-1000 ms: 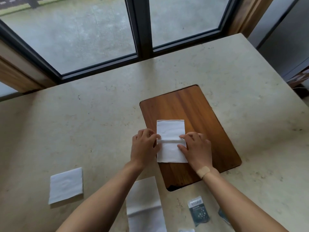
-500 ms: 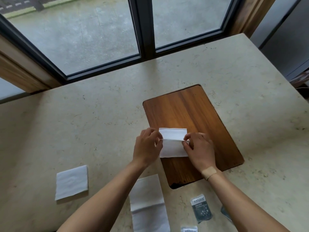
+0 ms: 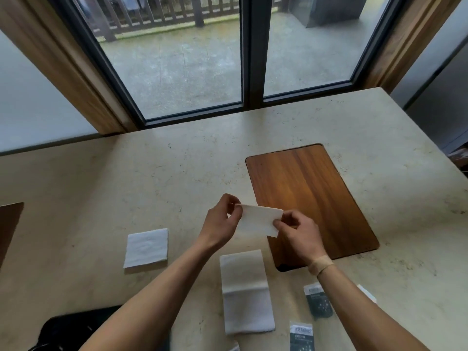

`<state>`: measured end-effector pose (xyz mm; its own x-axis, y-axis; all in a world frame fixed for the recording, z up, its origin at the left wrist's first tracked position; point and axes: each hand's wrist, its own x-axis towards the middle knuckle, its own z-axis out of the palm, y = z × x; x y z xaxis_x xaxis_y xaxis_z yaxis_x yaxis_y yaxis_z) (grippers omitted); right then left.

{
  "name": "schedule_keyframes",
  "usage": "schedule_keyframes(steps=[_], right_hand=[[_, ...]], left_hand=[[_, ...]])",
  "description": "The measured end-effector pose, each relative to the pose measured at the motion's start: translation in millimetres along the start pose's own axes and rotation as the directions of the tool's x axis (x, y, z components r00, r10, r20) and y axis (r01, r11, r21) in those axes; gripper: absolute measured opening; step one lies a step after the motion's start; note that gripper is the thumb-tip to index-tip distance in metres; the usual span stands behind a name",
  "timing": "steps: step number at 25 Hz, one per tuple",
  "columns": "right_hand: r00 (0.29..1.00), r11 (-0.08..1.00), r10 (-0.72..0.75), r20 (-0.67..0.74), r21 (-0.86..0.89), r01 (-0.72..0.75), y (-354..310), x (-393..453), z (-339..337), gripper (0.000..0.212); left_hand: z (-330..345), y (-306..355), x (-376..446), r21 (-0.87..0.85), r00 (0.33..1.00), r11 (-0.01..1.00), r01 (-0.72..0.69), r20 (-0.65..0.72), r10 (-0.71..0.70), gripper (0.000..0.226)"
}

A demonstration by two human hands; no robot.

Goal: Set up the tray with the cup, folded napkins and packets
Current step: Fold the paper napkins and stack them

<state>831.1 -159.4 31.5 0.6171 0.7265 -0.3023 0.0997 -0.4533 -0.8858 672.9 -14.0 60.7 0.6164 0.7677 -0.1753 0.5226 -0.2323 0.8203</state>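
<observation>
Two hands pinching one folded napkin [image 3: 259,222] | left hand [image 3: 222,224] gripping left end, right hand [image 3: 298,235] gripping right end | hanging between them, lifted above stone table [image 3: 152,178], overlapping wooden tray [image 3: 311,193] near-left edge

A beige stone counter [image 3: 126,188] runs to a dark-framed window [image 3: 249,54]; something black, perhaps a bag [image 3: 76,330], sits at its near edge.

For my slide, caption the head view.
Both hands hold a folded napkin beside the wooden tray.
</observation>
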Motion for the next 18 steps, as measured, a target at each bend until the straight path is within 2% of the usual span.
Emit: schedule_keyframes(steps=[3,6,8,13,18], right_hand=[[1.000,0.997,-0.019,-0.013,0.077,0.020,-16,-9,21,0.010],[0.999,0.993,-0.042,0.004,0.109,0.041,-32,-18,44,0.010],[0.999,0.993,-0.044,0.002,0.105,0.044,-40,-21,60,0.010],[0.997,0.998,-0.056,0.045,0.046,0.054,-58,-32,110,0.013],[0.995,0.999,-0.049,0.086,-0.014,0.051,-74,-43,172,0.016]], left_hand=[[-24,-13,-14,-0.102,0.995,0.990,0.095,-0.002,-0.096,0.012],[-49,-31,-30,-0.218,0.980,0.956,0.198,0.043,-0.193,0.021],[-66,-44,-41,-0.213,0.974,0.950,0.229,0.048,-0.223,0.018],[-111,-78,-63,-0.212,0.965,0.947,0.241,-0.053,-0.257,0.006],[-156,-116,-85,-0.253,0.944,0.926,0.281,-0.101,-0.314,0.006]])
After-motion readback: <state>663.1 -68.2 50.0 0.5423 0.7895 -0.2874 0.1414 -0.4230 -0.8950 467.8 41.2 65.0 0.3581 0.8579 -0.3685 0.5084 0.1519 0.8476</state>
